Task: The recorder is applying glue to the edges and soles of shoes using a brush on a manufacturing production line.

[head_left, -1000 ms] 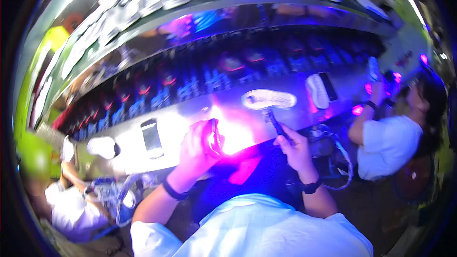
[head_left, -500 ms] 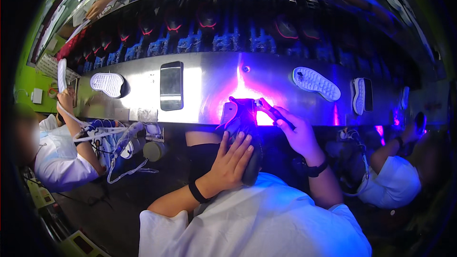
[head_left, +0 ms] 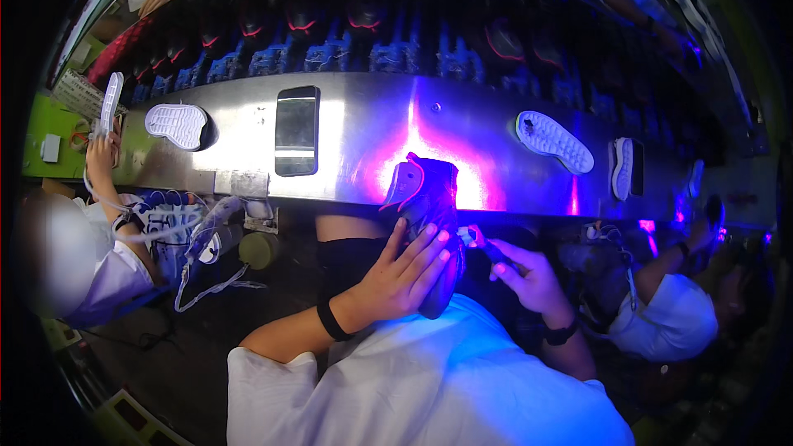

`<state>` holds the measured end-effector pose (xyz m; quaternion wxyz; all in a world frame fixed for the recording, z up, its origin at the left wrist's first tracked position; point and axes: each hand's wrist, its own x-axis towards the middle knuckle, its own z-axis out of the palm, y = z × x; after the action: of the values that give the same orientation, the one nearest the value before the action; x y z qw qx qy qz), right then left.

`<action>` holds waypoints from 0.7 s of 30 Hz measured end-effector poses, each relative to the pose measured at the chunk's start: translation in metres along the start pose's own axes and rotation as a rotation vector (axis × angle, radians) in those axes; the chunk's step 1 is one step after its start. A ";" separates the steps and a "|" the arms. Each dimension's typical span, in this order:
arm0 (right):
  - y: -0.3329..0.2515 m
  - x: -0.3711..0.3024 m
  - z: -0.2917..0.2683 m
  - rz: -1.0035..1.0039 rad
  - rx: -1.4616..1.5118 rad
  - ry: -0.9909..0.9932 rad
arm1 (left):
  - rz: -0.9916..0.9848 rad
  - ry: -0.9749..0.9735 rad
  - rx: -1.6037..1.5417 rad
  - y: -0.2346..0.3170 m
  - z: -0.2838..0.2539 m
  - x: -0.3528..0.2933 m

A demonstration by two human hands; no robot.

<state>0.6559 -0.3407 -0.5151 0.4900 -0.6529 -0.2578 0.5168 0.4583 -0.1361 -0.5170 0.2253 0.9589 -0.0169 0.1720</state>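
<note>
A dark shoe upper (head_left: 431, 186) with red trim rests against my body, its far end at the table edge under a bright purple-pink glow. Across its near left side lies my left hand (head_left: 403, 277), fingers extended over it and holding it. My right hand (head_left: 533, 282) is closed around the dark handle of a small brush (head_left: 481, 239). The brush's pale tip is at the shoe's right side, close to my left fingertips; whether it touches cannot be made out.
On the metal table (head_left: 355, 165) lie a phone (head_left: 296, 132), a white sole (head_left: 177, 124) at left and another sole (head_left: 553, 140) at right. Behind runs a rack of dark shoes (head_left: 363, 16). Co-workers sit at left (head_left: 103, 252) and right (head_left: 673, 318).
My right hand has brought the brush from the shoe's far end toward me along its right side. The left hand stays on the shoe. The view has shifted slightly.
</note>
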 end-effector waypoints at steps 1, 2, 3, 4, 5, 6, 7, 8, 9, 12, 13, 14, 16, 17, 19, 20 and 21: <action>-0.001 0.008 -0.004 -0.014 -0.058 -0.010 | 0.003 -0.002 -0.004 0.000 0.000 0.000; -0.003 0.018 -0.008 -0.025 -0.117 -0.021 | -0.009 -0.005 0.006 0.001 0.000 -0.002; -0.012 0.030 -0.007 -0.023 -0.143 0.014 | -0.017 -0.011 0.017 0.001 0.000 -0.003; -0.011 0.038 -0.008 -0.020 -0.139 0.021 | -0.011 -0.016 0.013 0.000 0.001 -0.003; -0.009 0.046 -0.009 -0.033 -0.195 0.068 | -0.003 -0.010 0.017 0.000 0.001 -0.002; -0.008 0.051 -0.010 -0.045 -0.252 0.114 | 0.005 -0.004 0.021 -0.001 0.002 -0.001; -0.007 0.052 -0.011 -0.066 -0.250 0.104 | 0.006 -0.004 0.021 -0.001 0.002 0.001; -0.008 0.049 -0.010 -0.066 -0.250 0.101 | -0.008 -0.003 0.013 -0.001 0.001 0.002; -0.008 0.044 -0.009 -0.065 -0.185 0.083 | -0.021 -0.001 0.005 -0.001 -0.001 0.004; -0.006 0.015 -0.006 -0.020 -0.067 0.043 | -0.049 -0.006 -0.019 0.002 -0.003 0.009; -0.006 0.006 -0.006 0.024 -0.013 0.018 | -0.043 -0.008 -0.018 0.002 -0.004 0.012; -0.008 -0.001 -0.006 0.023 -0.009 0.025 | -0.038 -0.016 -0.022 0.003 -0.005 0.014; -0.010 -0.013 -0.006 -0.013 -0.011 0.022 | -0.022 -0.031 -0.028 0.004 -0.005 0.018; -0.010 -0.015 -0.008 -0.015 -0.005 0.032 | -0.030 -0.050 0.003 0.005 -0.005 0.020; -0.011 -0.013 -0.012 -0.080 -0.147 0.047 | -0.028 -0.077 0.034 0.008 -0.003 0.024; -0.014 -0.014 -0.014 -0.085 -0.139 0.054 | -0.055 -0.063 0.021 0.010 -0.002 0.027; -0.017 -0.015 -0.015 -0.093 -0.155 0.054 | -0.084 -0.050 0.008 0.012 -0.002 0.031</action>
<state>0.6677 -0.3526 -0.4935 0.4686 -0.6898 -0.3136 0.4540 0.4856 -0.1444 -0.5003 0.2278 0.9636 0.0185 0.1386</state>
